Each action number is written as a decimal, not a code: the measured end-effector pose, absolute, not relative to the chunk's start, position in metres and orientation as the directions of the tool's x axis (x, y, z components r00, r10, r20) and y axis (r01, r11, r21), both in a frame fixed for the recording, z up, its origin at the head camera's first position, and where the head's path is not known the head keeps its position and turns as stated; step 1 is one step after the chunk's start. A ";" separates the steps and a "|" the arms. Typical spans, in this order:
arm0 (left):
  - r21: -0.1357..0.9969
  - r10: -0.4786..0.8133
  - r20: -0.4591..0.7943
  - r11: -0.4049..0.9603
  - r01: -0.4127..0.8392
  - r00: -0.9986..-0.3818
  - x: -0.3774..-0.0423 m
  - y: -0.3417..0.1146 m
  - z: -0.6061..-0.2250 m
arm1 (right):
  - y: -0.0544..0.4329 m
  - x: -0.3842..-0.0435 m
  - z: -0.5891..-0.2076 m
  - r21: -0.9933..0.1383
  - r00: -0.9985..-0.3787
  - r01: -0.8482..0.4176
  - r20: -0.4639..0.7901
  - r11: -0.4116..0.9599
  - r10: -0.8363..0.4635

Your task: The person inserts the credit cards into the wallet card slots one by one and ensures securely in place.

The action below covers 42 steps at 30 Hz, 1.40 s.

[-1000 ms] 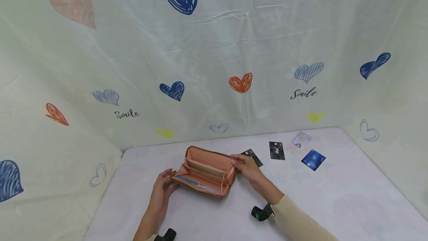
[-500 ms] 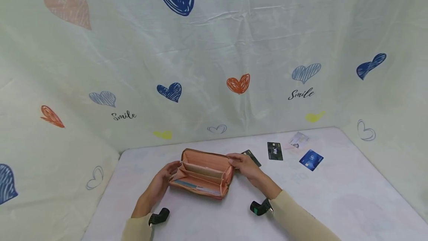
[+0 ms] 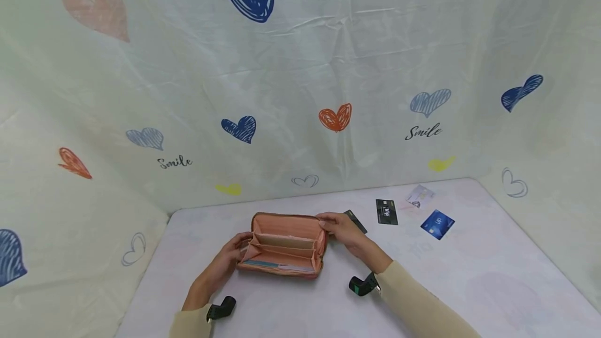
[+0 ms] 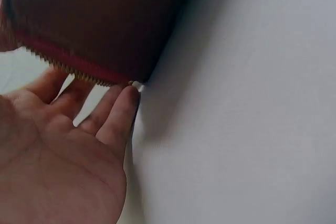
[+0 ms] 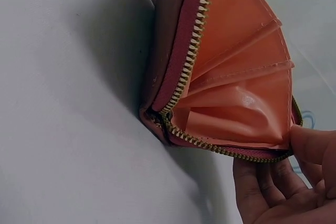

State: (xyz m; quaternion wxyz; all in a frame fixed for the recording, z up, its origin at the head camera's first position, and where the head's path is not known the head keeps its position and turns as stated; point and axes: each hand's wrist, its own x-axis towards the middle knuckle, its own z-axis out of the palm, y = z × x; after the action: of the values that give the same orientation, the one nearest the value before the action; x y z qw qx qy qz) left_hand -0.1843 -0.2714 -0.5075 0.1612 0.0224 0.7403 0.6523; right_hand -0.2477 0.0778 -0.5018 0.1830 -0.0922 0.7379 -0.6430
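A pink zip-around wallet (image 3: 284, 244) stands unzipped and spread, its pleated compartments facing up. Bluish and whitish flat pieces (image 3: 263, 263) show in its front slot. My left hand (image 3: 225, 262) holds the wallet's left side; in the left wrist view its fingers (image 4: 118, 114) reach the toothed zipper edge below the dark outer cover (image 4: 94, 19). With thumb and fingers, my right hand (image 3: 345, 231) pinches the back right corner. In the right wrist view, that hand (image 5: 294, 182) grips the zipper edge beside the orange-pink gusset (image 5: 241, 103).
Right of the wallet lie a partly covered dark card (image 3: 356, 221), a black VIP card (image 3: 387, 212), a pale card (image 3: 420, 196) and a blue card (image 3: 438, 224). They rest on a white table (image 3: 422, 286). A heart-printed curtain (image 3: 281, 67) stands behind it.
My left hand has shifted up along the wallet's left side. The wallet has turned slightly and now sits squarer to me. The right hand keeps its hold; the cards stay put.
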 end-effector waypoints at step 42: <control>0.995 0.351 -0.097 0.038 -0.090 -0.931 -0.162 -0.310 -0.528 | 0.081 -0.250 -0.497 -0.988 -0.934 0.089 -0.128 0.129 -0.333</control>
State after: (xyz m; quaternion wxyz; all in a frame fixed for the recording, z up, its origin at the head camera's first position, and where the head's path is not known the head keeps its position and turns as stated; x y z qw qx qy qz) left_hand -0.1623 -0.3104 -0.5276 0.1603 0.0929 0.7024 0.6872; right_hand -0.2504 0.0808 -0.4967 0.1612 -0.0830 0.7338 -0.6547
